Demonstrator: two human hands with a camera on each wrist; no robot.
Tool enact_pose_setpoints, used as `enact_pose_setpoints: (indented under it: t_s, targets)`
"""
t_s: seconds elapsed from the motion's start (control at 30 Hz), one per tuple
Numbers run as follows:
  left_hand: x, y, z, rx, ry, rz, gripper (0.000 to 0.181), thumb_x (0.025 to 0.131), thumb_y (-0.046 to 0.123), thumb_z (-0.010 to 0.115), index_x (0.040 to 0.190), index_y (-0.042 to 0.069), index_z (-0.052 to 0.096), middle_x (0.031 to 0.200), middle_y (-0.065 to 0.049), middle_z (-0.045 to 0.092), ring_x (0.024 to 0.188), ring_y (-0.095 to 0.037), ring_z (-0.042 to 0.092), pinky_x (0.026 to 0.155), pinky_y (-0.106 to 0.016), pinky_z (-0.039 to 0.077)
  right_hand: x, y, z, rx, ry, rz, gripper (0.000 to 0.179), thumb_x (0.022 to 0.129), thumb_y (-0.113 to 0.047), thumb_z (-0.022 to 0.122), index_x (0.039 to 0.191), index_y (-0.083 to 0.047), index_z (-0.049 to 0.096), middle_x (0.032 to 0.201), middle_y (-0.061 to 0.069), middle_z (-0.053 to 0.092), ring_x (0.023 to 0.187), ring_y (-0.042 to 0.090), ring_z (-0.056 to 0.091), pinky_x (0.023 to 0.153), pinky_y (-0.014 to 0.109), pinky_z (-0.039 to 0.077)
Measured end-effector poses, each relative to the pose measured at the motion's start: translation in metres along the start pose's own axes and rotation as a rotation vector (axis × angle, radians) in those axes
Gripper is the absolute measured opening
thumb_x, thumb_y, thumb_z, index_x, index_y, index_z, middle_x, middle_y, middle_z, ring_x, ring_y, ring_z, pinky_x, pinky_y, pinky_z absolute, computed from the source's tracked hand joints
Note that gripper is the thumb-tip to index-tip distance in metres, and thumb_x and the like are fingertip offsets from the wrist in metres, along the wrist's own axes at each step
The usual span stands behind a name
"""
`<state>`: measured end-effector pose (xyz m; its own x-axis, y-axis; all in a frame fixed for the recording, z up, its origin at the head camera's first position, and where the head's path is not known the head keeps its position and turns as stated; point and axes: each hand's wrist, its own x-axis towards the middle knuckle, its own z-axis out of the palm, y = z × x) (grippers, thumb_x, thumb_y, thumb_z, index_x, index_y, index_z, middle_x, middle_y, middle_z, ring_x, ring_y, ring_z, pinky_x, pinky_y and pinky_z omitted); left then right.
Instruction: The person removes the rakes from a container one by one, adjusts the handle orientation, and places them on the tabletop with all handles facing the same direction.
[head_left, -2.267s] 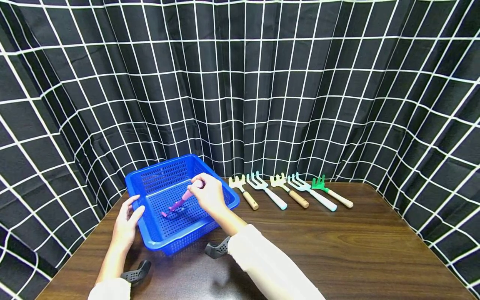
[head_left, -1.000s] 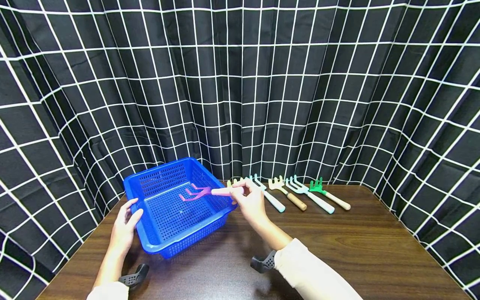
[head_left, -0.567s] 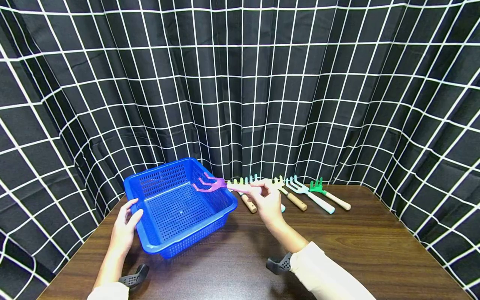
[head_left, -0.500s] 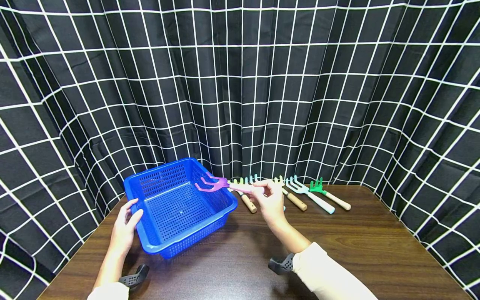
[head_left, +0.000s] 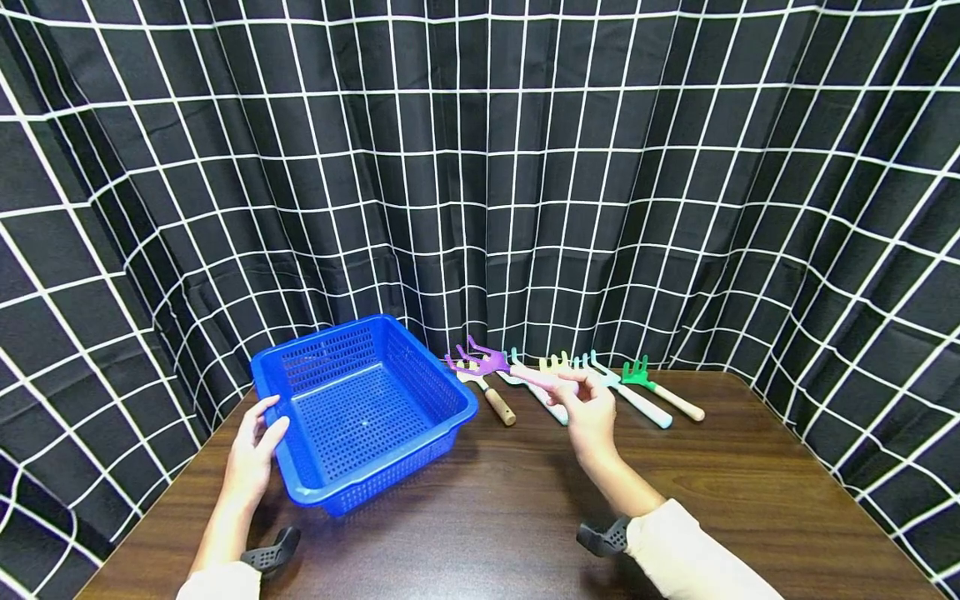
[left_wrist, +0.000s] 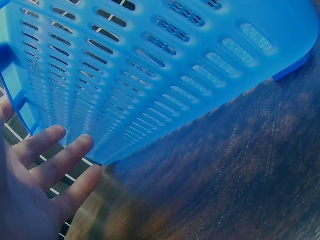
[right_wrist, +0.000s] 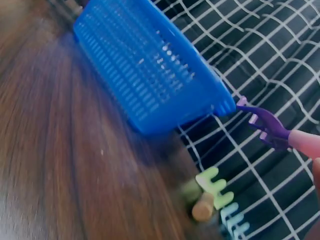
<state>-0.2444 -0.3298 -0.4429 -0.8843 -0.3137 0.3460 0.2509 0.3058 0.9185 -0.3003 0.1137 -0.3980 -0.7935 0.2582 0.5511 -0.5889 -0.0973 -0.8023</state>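
In the head view my right hand [head_left: 592, 408] pinches the pink handle of a hand rake [head_left: 491, 361] with purple tines. It holds the rake in the air above the row of other rakes, tines to the left. The right wrist view shows the purple rake [right_wrist: 270, 125] beyond the basket's corner. My left hand [head_left: 251, 454] grips the near left rim of a blue perforated plastic basket [head_left: 442, 433], thumb and a finger at the edge. In the left wrist view several fingers of the left hand [left_wrist: 55, 170] stand spread beside the basket's outer wall [left_wrist: 165, 75].
On the brown wooden table [head_left: 525, 517] lie a cream rake [head_left: 497, 406] with a wooden handle, pale blue rakes [head_left: 648, 410], another cream one [head_left: 555, 362] partly hidden, and a green rake [head_left: 678, 403] at the right. A black grid-patterned curtain [head_left: 480, 167] hangs behind.
My right hand has lifted the purple rake out of the basket and carried it right, over the row of rakes. The left hand stays at the basket's rim.
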Motion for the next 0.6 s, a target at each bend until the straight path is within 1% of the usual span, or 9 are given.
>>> enact_pose_setpoints:
  t_s: [0.1,0.17,0.3,0.43,0.5,0.6]
  targets:
    - [0.001,0.0,0.001,-0.007,0.0,-0.001,0.048,0.103,0.023,0.049,0.145,0.004,0.035,0.132,-0.024,0.046,0.094,0.002,0.053,0.074,-0.012,0.045,0.001,0.002,-0.012,-0.02,0.045,0.013,0.018,0.083,0.015,0.066,0.098,0.02,0.058,0.079,0.006,0.062,0.057,0.008,0.062,0.059,0.021,0.053]
    - [0.001,0.0,0.002,-0.01,0.0,-0.002,0.048,0.103,0.023,0.049,0.145,0.004,0.035,0.132,-0.023,0.046,0.095,0.001,0.053,0.074,-0.012,0.045,0.001,0.002,-0.019,-0.012,0.067,0.015,0.019,0.082,0.016,0.065,0.098,0.021,0.057,0.082,0.002,0.061,0.056,0.008,0.062,0.058,0.021,0.053]
    - [0.001,0.0,0.003,-0.01,0.0,-0.009,0.048,0.103,0.025,0.049,0.144,0.004,0.035,0.132,-0.022,0.046,0.097,-0.002,0.054,0.075,-0.011,0.045,0.003,0.003,-0.035,0.001,0.096,0.007,0.018,0.083,0.019,0.061,0.099,0.024,0.055,0.085,0.005,0.063,0.056,0.009,0.062,0.057,0.023,0.054]
    - [0.001,0.0,0.002,-0.005,-0.001,-0.012,0.049,0.103,0.026,0.049,0.144,0.005,0.035,0.133,-0.024,0.045,0.097,-0.002,0.053,0.075,-0.011,0.045,0.005,-0.002,-0.05,0.006,0.12,0.041,0.019,0.083,0.021,0.059,0.101,0.023,0.054,0.083,0.005,0.063,0.058,0.01,0.063,0.057,0.022,0.054]
    - [0.001,0.0,0.002,0.001,0.003,-0.01,0.049,0.103,0.026,0.049,0.144,0.005,0.036,0.133,-0.024,0.046,0.097,-0.001,0.053,0.075,-0.011,0.044,0.006,-0.008,-0.056,-0.031,0.13,0.036,0.019,0.083,0.02,0.06,0.101,0.022,0.056,0.081,0.003,0.064,0.058,0.01,0.063,0.056,0.019,0.053]
    - [0.0,0.0,0.002,0.002,0.009,-0.004,0.048,0.103,0.026,0.049,0.144,0.004,0.036,0.133,-0.024,0.046,0.097,-0.001,0.053,0.075,-0.01,0.044,0.006,-0.018,-0.062,-0.151,0.144,-0.016,0.017,0.082,0.018,0.063,0.098,0.019,0.06,0.078,0.001,0.065,0.058,0.006,0.061,0.053,0.014,0.047]
